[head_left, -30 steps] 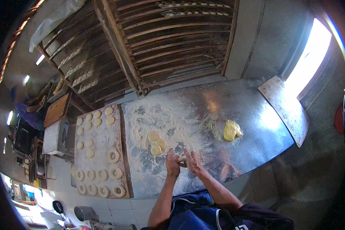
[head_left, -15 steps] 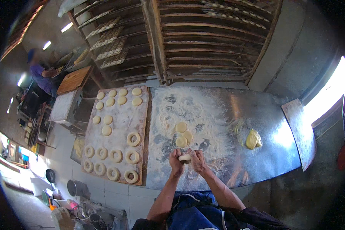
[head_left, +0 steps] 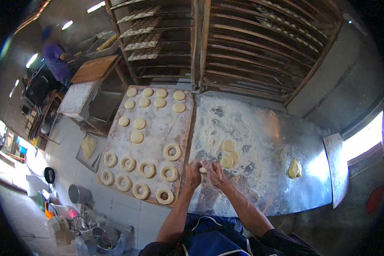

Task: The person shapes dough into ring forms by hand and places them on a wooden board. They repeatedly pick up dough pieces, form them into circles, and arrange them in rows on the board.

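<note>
Both my hands are together over the near left part of the floured metal table (head_left: pixel 269 187). My left hand (head_left: pixel 193 173) and my right hand (head_left: pixel 215 175) are closed on one pale piece of dough (head_left: pixel 203 170), held between them. Fingers cover most of it, so its full shape is hidden. Just beyond my right hand lie several flat, round dough discs (head_left: pixel 228 145), some overlapping. To the left, a floured wooden board (head_left: pixel 158 133) carries dough rings (head_left: pixel 146 170) in its near half and round dough discs (head_left: pixel 144 102) in its far half.
A yellowish dough lump (head_left: pixel 294 169) lies on the table's right side. Wooden racks (head_left: pixel 247 53) with trays of dough pieces stand behind. Pots and buckets (head_left: pixel 80 194) are on the floor at left. A person in purple (head_left: pixel 55 59) stands at the far left.
My view has turned left, so the table and board appear farther right. My hands, still closed on the dough, have shifted left relative to the table, nearer the board's edge.
</note>
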Available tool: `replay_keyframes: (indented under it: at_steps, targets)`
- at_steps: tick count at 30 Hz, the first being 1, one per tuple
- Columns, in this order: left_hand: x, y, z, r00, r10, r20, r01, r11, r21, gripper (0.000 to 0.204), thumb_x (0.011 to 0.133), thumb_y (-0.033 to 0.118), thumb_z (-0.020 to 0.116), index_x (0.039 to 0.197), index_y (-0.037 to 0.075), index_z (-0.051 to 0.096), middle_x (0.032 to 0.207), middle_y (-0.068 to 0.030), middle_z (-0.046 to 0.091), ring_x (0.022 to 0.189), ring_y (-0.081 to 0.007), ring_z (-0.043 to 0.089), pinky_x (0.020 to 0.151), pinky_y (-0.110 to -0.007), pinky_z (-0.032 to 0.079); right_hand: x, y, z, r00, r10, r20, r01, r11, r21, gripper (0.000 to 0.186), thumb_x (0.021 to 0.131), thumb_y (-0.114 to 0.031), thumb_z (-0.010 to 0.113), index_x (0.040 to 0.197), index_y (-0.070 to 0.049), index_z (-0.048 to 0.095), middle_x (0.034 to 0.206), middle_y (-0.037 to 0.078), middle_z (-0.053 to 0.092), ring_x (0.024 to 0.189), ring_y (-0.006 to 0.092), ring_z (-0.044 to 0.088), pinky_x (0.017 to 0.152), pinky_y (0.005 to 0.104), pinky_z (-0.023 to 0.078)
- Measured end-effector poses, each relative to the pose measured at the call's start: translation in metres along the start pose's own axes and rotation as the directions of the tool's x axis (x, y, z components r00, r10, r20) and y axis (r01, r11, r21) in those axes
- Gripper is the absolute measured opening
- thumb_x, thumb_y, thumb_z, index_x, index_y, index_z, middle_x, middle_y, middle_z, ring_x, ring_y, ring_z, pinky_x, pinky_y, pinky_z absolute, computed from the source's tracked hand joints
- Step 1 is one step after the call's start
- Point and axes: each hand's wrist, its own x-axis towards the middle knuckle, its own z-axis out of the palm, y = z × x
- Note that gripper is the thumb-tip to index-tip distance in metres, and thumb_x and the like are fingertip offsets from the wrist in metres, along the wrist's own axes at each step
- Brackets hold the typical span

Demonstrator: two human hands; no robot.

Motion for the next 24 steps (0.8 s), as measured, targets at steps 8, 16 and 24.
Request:
replay_keyframes:
  at_steps: [8,16,24]
  targets:
    - [0.079,0.017,-0.078,0.961,0.266,-0.074,-0.242,0.94,0.24,0.035,0.098,0.032,0.042,0.076,0.004,0.046,0.065,-0.0082,0.047,0.057,-0.0208,0.046,0.055,-0.039,0.043,0.097,-0.056,0.035,0.974,0.228,0.012,-0.2,0.826,0.526,0.045,0.094,-0.04,0.057,0.087,0.003,0.065,0.07,0.008,0.062,0.066,0.0168,0.055,0.063,0.0359,0.045]
    - [0.188,0.034,-0.096,0.932,0.205,-0.297,0.102,0.639,0.763,0.035,0.095,0.031,0.049,0.078,0.001,0.051,0.069,-0.0168,0.056,0.065,-0.0335,0.059,0.065,-0.045,0.048,0.199,-0.059,0.029,0.981,0.151,-0.118,-0.179,0.942,-0.285,0.062,0.074,-0.03,0.075,0.118,0.008,0.054,0.089,0.021,0.068,0.082,0.0304,0.068,0.076,0.0399,0.053]
    - [0.185,0.016,-0.118,0.882,0.456,0.115,-0.364,0.507,0.781,0.014,0.084,0.016,0.065,0.086,0.002,0.061,0.084,-0.018,0.062,0.086,-0.0387,0.058,0.077,-0.048,0.046,0.186,-0.014,0.052,0.972,0.158,-0.175,-0.211,0.917,-0.338,0.072,0.076,-0.03,0.074,0.13,0.008,0.047,0.114,0.028,0.062,0.111,0.0378,0.059,0.094,0.045,0.048]
